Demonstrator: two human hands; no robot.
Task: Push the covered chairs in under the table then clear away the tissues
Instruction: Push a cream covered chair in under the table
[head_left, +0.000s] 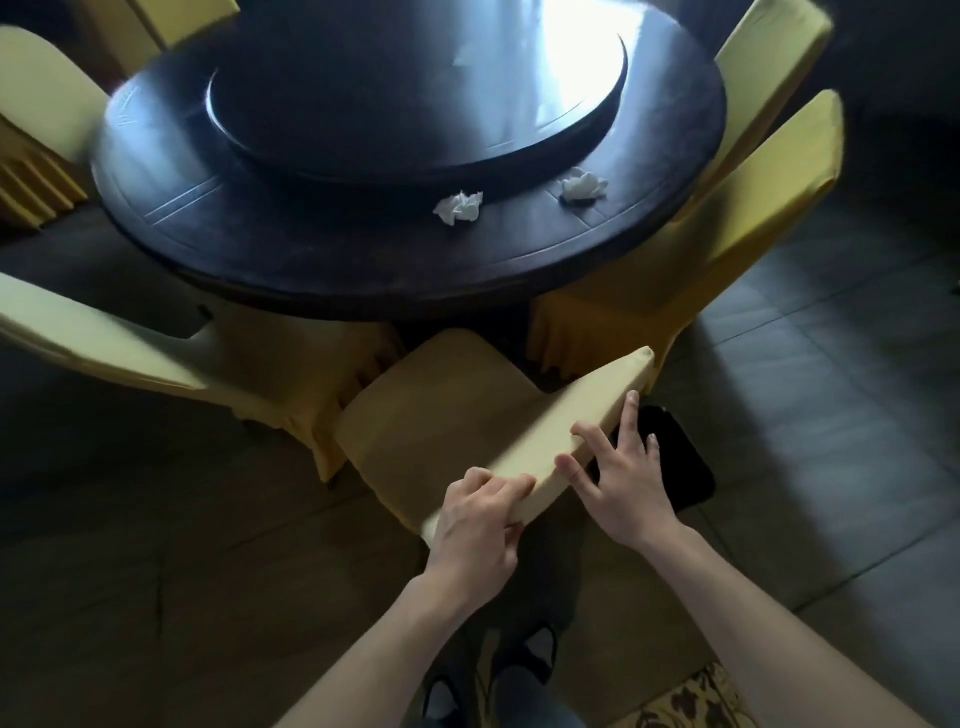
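The nearest covered chair (467, 410) stands at the near edge of the round dark table (322, 270), its seat only partly under the tabletop, so the pushing-in looks under way, not finished. The left hand (475, 530) grips the top of the chair's backrest near its left end, fingers curled over the yellow cover. The right hand (621, 483) lies with fingers spread and fairly straight against the back of the same backrest, pressing, not clutching. Another covered chair at the near left (156, 358) and one at the right (727, 223) sit angled and not fully tucked in, by my judgement. Two crumpled tissues (458, 207) and (584, 185) lie untouched on the near right of the tabletop, beside the raised turntable (415, 104). A dark object right of the right hand is too shadowed to identify, and the far chairs are cut off by the frame
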